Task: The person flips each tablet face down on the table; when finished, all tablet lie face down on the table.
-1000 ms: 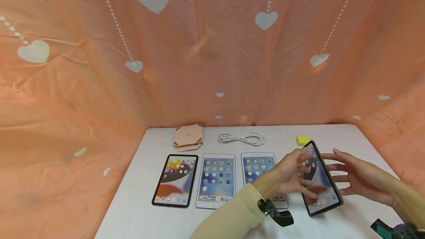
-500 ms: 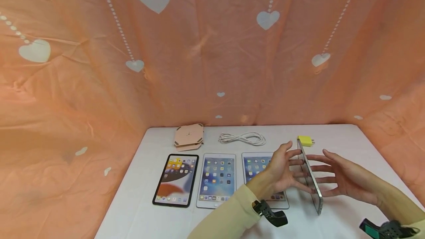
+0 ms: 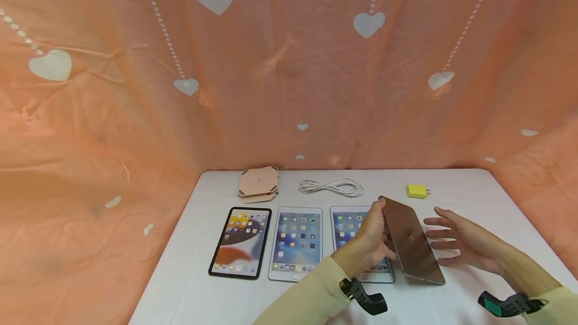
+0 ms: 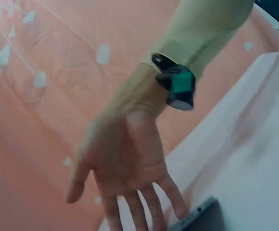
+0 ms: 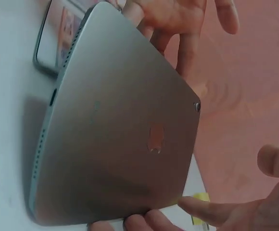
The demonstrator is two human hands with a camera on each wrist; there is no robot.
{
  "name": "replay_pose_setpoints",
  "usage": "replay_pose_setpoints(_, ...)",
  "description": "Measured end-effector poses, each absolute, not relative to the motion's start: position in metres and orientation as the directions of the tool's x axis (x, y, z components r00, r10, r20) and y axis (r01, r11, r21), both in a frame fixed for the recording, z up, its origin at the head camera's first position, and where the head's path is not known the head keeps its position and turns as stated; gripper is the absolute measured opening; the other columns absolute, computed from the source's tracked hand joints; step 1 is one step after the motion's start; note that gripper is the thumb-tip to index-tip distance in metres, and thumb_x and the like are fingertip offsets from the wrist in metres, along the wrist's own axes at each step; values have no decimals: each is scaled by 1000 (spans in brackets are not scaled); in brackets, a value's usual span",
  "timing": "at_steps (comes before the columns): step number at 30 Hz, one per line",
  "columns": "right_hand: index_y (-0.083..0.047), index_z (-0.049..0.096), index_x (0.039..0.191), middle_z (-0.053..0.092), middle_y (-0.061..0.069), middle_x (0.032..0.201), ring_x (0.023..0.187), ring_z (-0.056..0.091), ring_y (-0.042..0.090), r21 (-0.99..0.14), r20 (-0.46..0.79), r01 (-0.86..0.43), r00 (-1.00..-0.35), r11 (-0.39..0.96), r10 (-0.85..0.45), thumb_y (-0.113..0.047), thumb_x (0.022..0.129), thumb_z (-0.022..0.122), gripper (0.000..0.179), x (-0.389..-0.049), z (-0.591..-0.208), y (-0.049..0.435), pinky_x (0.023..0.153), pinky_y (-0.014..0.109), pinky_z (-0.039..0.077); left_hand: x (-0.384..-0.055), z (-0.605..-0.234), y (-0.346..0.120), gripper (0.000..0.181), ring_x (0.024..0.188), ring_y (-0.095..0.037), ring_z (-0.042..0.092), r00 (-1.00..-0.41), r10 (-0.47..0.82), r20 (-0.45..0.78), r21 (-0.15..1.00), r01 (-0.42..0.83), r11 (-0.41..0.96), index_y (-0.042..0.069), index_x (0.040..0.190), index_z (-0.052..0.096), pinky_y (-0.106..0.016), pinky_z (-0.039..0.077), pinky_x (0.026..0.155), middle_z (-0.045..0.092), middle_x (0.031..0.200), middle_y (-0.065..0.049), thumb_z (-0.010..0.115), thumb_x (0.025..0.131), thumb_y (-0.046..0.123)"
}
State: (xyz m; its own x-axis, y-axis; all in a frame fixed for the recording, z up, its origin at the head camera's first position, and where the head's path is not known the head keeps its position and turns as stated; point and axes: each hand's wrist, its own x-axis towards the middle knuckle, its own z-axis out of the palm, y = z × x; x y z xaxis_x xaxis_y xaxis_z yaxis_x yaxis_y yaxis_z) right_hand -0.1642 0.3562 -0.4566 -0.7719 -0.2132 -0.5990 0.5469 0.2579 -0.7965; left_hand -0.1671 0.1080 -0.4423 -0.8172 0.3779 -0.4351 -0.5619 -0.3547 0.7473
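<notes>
A tablet (image 3: 410, 242) stands tilted above the right of the white table, its metallic back with a logo facing the right hand. My left hand (image 3: 368, 232) touches its left side, with fingers partly hidden behind it; in the right wrist view the left thumb (image 5: 227, 18) stands clear of the tablet. My right hand (image 3: 471, 242) has straight, spread fingers at the opposite edge. In the left wrist view the right palm (image 4: 130, 154) is seen, with fingertips near a tablet corner (image 4: 197, 214). The right fingertips (image 5: 139, 224) meet the lower edge in the right wrist view.
A black-bordered tablet (image 3: 240, 242) and two white-bordered tablets (image 3: 296, 245) (image 3: 338, 222) lie in a row, one partly covered by the left hand. Behind them are a pink folding stand (image 3: 259, 182), a coiled white cable (image 3: 331, 186) and a yellow charger (image 3: 416, 191). An orange cloth (image 3: 280, 89) surrounds the white table (image 3: 189, 245).
The tablet between my hands has turned from showing its screen, through edge-on, to showing its back. Both hands have shifted left, and the charger is fully uncovered.
</notes>
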Motion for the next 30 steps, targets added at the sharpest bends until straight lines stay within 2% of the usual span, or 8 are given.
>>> replay_pose_setpoints(3,9,12,170,16,42,172,148,43,56,-784,-611,559,-771,270,-178,-71,112,24,100,-165,-460,361,105,60,59,-170,-450,110,54,133,-43,56,-801,399,-447,754,-577,-313,10,128,67,-96,23,110,64,129,-17,48,108,56)
replay_pose_setpoints(6,13,17,165,35,41,162,137,53,45,-762,-629,578,-768,290,-120,-70,112,26,99,-164,-463,367,101,55,61,-172,-458,111,59,126,-40,59,-780,405,-477,756,-599,-264,7,130,68,-91,29,112,65,127,-17,49,106,58)
replay_pose_setpoints(9,15,24,160,53,31,148,127,58,37,-742,-644,598,-762,305,-73,-69,112,29,97,-163,-464,372,98,50,62,-173,-463,113,62,120,-41,61,-766,388,-512,745,-621,-243,2,128,68,-87,36,112,65,124,-18,51,104,57)
replay_pose_setpoints(11,15,29,157,59,24,141,122,60,34,-733,-645,599,-762,323,-51,-68,112,31,95,-163,-464,374,95,48,63,-175,-464,116,61,117,-42,61,-760,378,-529,731,-634,-252,1,126,67,-88,36,110,64,121,-19,53,104,56)
replay_pose_setpoints(15,17,29,159,55,30,143,122,59,36,-721,-635,578,-772,383,-32,-66,113,30,95,-165,-462,375,93,46,63,-177,-465,123,60,118,-46,60,-757,371,-538,716,-643,-272,1,125,67,-92,33,109,62,120,-19,56,103,55)
replay_pose_setpoints(19,18,24,160,47,36,146,124,54,41,-707,-633,571,-774,418,-16,-65,113,28,96,-165,-460,376,92,46,63,-180,-462,128,58,125,-51,56,-760,357,-542,731,-637,-246,1,127,67,-92,29,112,60,122,-20,55,103,53)
replay_pose_setpoints(25,19,32,153,55,23,128,116,53,37,-694,-621,560,-783,453,17,-62,114,31,90,-164,-460,377,88,38,58,-181,-457,134,54,124,-46,56,-735,348,-582,729,-662,-178,5,127,67,-86,34,114,59,122,-19,57,102,52)
replay_pose_setpoints(30,19,35,151,57,20,125,114,56,34,-703,-598,533,-801,470,14,-61,114,32,88,-165,-463,380,87,36,60,-185,-455,139,54,127,-47,54,-732,328,-598,733,-665,-148,8,136,61,-89,31,114,57,128,-24,58,103,50)
